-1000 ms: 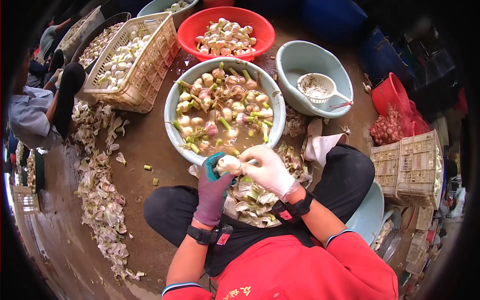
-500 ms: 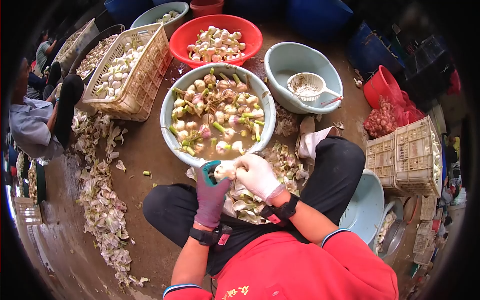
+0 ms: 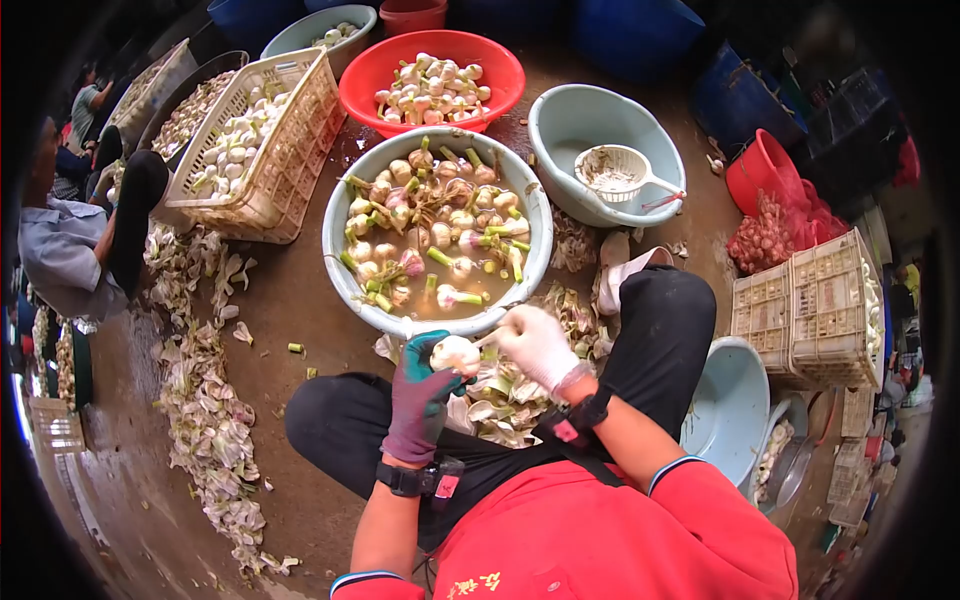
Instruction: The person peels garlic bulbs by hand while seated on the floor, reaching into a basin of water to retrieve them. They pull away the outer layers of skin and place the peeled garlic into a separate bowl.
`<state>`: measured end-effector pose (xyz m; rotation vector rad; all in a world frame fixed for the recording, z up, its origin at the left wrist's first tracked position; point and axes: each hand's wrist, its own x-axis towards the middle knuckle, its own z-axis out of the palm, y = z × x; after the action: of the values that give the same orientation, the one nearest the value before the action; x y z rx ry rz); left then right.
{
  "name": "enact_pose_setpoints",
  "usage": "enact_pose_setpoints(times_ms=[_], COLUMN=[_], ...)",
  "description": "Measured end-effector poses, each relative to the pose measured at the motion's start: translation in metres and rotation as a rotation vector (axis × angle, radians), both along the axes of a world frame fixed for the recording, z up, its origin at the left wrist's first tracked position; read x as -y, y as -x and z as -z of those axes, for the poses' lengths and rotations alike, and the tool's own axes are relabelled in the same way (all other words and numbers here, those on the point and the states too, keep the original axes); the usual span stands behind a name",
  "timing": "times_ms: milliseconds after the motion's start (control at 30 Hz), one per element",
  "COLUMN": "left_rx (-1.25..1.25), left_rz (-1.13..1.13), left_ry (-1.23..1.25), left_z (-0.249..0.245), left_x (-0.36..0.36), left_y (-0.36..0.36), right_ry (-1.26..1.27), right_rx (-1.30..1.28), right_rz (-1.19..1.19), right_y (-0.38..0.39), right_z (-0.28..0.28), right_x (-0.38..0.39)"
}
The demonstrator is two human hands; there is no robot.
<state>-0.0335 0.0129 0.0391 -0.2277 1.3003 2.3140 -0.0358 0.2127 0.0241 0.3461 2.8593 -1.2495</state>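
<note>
My left hand [image 3: 420,390], in a purple and green glove, is closed around a pale garlic bulb [image 3: 455,355] just in front of the blue-rimmed basin [image 3: 338,275]. White-gloved, my right hand [image 3: 538,345] pinches the thin pale stalk [image 3: 488,338] sticking out from the bulb's right side; its fingertips are partly blurred. Behind both hands, the basin holds brownish water with several garlic bulbs, many with green stalks. Loose garlic skins [image 3: 495,405] lie below my hands, between my legs.
Behind stands a red basin [image 3: 355,95] of garlic; right of it, a pale blue basin [image 3: 545,120] holds a white strainer [image 3: 612,172]. Garlic fills a crate [image 3: 285,190] at left, near a seated person [image 3: 70,250]. Peelings [image 3: 205,420] cover the left floor. More crates [image 3: 820,310] stand right.
My right hand has moved slightly right and away from the bulb, with the stalk now showing between. My left hand has turned, exposing more bulb. Garlic near the basin's front has shifted.
</note>
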Motion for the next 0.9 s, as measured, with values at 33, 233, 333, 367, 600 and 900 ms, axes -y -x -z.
enact_pose_setpoints(times_ms=[33,233,333,367,600,900], left_rx=[0.055,0.142,0.130,0.127,0.116,0.014], left_rz=[0.007,0.085,0.175,0.173,0.218,0.328], left_ry=[-0.191,-0.240,-0.227,-0.219,-0.044,-0.074], left_z=[-0.002,0.004,0.008,0.015,0.001,0.010], left_x=[0.002,-0.002,-0.005,-0.005,-0.007,-0.008], left_y=[-0.001,-0.003,0.002,0.001,-0.005,-0.010], right_ry=[-0.144,-0.033,-0.079,-0.072,-0.257,0.789], right_rx=[0.157,-0.219,-0.205,-0.210,-0.096,0.414], right_rz=[-0.014,-0.390,-0.380,-0.381,-0.333,-0.032], right_y=[0.003,-0.007,-0.002,-0.002,-0.012,-0.014], right_z=[0.004,-0.032,-0.045,-0.046,-0.036,-0.031], right_x=[-0.015,-0.013,0.011,0.015,0.034,0.014])
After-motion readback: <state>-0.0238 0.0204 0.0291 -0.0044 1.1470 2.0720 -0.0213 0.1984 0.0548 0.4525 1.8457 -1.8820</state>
